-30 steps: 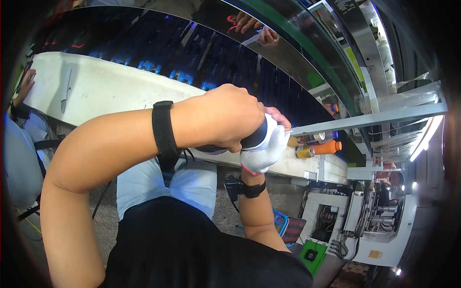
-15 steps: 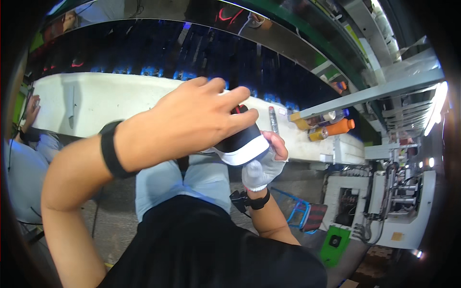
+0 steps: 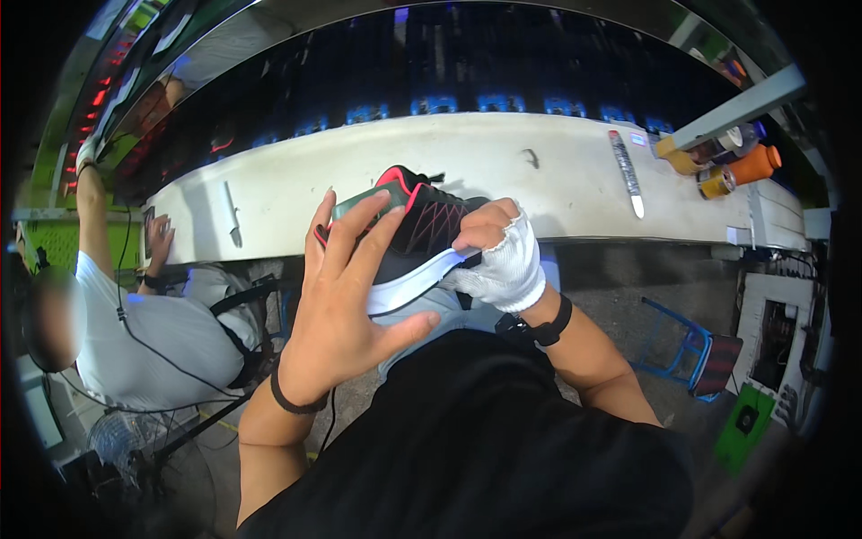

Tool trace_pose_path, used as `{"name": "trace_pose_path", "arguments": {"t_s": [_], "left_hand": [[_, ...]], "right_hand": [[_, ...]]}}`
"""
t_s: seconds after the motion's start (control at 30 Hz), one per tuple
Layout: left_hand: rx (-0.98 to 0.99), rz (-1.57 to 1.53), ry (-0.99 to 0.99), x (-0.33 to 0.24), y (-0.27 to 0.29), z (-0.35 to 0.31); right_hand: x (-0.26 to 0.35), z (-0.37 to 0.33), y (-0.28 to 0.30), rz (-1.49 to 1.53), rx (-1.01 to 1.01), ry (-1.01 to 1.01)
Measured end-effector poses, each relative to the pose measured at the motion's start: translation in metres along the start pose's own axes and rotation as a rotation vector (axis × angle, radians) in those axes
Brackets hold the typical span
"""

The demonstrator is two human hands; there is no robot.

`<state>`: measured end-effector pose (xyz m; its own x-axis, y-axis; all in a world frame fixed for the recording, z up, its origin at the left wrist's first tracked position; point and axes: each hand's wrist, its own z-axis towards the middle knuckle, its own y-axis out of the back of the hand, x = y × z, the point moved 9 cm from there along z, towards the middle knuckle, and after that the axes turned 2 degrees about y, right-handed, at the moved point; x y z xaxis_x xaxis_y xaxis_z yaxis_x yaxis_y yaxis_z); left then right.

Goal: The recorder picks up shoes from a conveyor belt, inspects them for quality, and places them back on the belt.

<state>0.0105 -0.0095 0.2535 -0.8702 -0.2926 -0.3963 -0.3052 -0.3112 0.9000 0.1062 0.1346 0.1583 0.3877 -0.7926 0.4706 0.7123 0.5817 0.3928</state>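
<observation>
A black sneaker (image 3: 431, 220) with red trim and a white sole (image 3: 415, 283) is in front of me, over the near edge of the bench. My right hand (image 3: 503, 256), in a white glove with bare fingertips, grips it at the toe end, its fingers curled over the sole's edge. My bare left hand (image 3: 346, 287) lies against the heel end, fingers stretched and spread over its side. The left thumb stands apart, beside the sole. Below those fingers shows a dark green patch (image 3: 366, 208) at the heel; what it is I cannot make out.
On the white bench (image 3: 296, 193) lie a light-handled knife-like tool (image 3: 231, 214) and a marker-like stick (image 3: 626, 175). Bottles, one orange (image 3: 754, 165), stand at the right. A co-worker (image 3: 162, 314) sits at left, near a fan. A blue-framed stool (image 3: 687, 350) is at right.
My view has swung left, bringing the co-worker into sight. The sneaker is turned, showing its side. My left hand has moved from over its top to its heel end, fingers spreading.
</observation>
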Motion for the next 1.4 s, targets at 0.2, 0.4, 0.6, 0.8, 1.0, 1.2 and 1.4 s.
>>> {"name": "trace_pose_path", "arguments": {"t_s": [0.2,0.4,0.6,0.8,1.0,1.2,1.4], "left_hand": [[-0.083,-0.078,0.03,0.042,-0.002,-0.006],[-0.128,-0.036,-0.058,0.037,-0.003,-0.016],[-0.115,0.03,-0.093,0.017,-0.004,-0.019],[-0.149,-0.01,-0.148,0.007,0.0,-0.007],[-0.486,-0.862,-0.19,0.03,-0.006,0.001],[-0.37,-0.424,0.086,0.122,-0.086,0.034],[-0.366,0.097,0.089,0.157,-0.143,0.029]], "right_hand": [[0.007,0.01,-0.022,0.11,0.016,0.019],[-0.029,0.029,-0.032,0.124,0.335,-0.237],[-0.06,0.003,-0.047,0.21,0.758,-0.493],[-0.063,-0.01,-0.025,0.56,0.174,-0.769],[0.009,0.011,0.062,0.277,-0.042,-0.235],[0.003,-0.009,0.107,0.316,-0.242,-0.52],[-0.012,-0.021,0.115,0.317,-0.339,-0.521]]}}
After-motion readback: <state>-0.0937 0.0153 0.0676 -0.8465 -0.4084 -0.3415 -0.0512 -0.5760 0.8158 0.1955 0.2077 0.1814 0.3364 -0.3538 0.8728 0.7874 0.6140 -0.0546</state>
